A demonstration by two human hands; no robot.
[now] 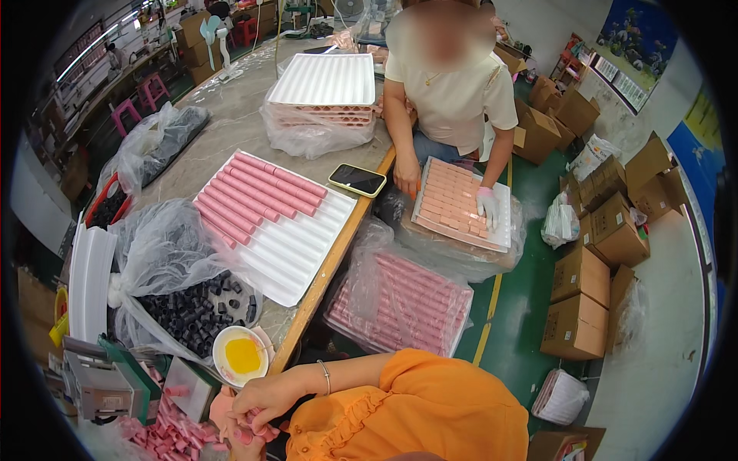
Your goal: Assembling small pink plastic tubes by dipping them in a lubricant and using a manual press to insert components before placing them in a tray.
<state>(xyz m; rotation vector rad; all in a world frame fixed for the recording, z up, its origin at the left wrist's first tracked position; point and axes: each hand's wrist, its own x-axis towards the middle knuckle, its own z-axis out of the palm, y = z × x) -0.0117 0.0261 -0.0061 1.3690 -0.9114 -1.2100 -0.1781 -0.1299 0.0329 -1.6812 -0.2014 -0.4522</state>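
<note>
My right hand (265, 396), with a bracelet at the wrist, is closed around small pink tube pieces (244, 436) at the lower left. Just below it, my left hand (247, 452) is partly cut off by the lower edge and closed at the same pieces. How the pieces are split between the hands is hidden. Beside them lies a heap of loose pink tubes (169, 426). A white bowl of yellow liquid (242, 356) stands above my hands, next to a clear bag (165, 238) spilling black caps (188, 315).
A white ridged tray (307, 261) bears rows of pink tubes (257, 188). A phone (357, 180) lies by the table edge. Across, a co-worker (453, 100) touches a tray of peach tubes (453, 196). A metal-and-green device (115, 380) stands left; cartons (580, 280) line the right wall.
</note>
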